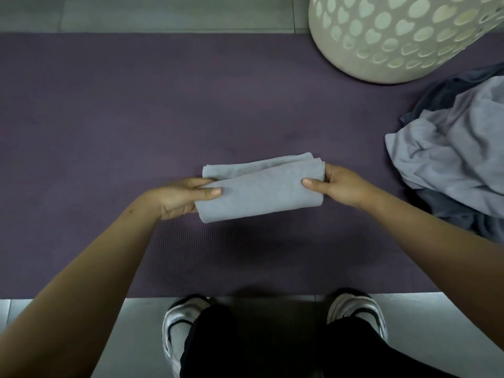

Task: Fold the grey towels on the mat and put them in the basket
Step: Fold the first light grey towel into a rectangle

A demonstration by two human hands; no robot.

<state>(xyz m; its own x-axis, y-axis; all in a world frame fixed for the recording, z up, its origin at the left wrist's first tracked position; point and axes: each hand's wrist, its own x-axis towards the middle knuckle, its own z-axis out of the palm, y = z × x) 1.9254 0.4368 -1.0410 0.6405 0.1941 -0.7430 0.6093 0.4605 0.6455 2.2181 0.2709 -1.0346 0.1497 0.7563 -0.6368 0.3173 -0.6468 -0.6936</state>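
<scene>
A folded grey towel point(259, 189) sits at the centre of the frame over the purple mat point(109, 118), held at both short ends. The left hand point(181, 196) pinches its left end, thumb on top and fingers curled beneath; the right hand point(334, 185) pinches the right end the same way, thumb on the upper face. Both grips are closed on cloth, none slack. The towel looks folded into a narrow strip of several layers, with a back edge peeking out along the top. The step in hand seems to be carrying this bundle to the basket point(395, 39) at the upper right. To do it well, keep both pinches through all the layers so none slips, hold the ends level so the strip does not sag, and swing it up and right, passing above the pile point(450, 159) of unfolded towels at the right edge. Lower it flat inside rather than dropping it, or the folds may spring open.
</scene>
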